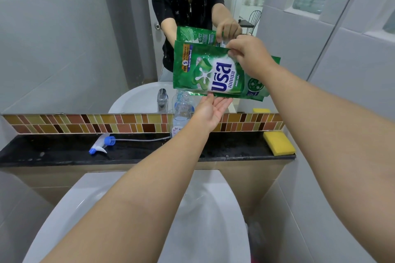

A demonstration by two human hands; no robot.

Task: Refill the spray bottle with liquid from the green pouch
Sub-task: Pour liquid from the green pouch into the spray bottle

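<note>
My right hand [249, 55] pinches the top edge of the green pouch [205, 72], which hangs sideways in front of the mirror. My left hand [210, 111] is open, palm up, just under the pouch's lower edge, fingertips close to it. Below the pouch stands the clear spray bottle [180, 113] on the black ledge, uncapped, its neck open and partly hidden by my left wrist. Its white and blue trigger head [100, 144] lies on the ledge to the left, with its thin dip tube stretching right toward the bottle.
A yellow sponge [279, 143] sits at the right end of the black ledge [53, 153]. The white sink basin [89, 209] is below my arms. The mirror above the tile strip reflects a person, the tap and the pouch.
</note>
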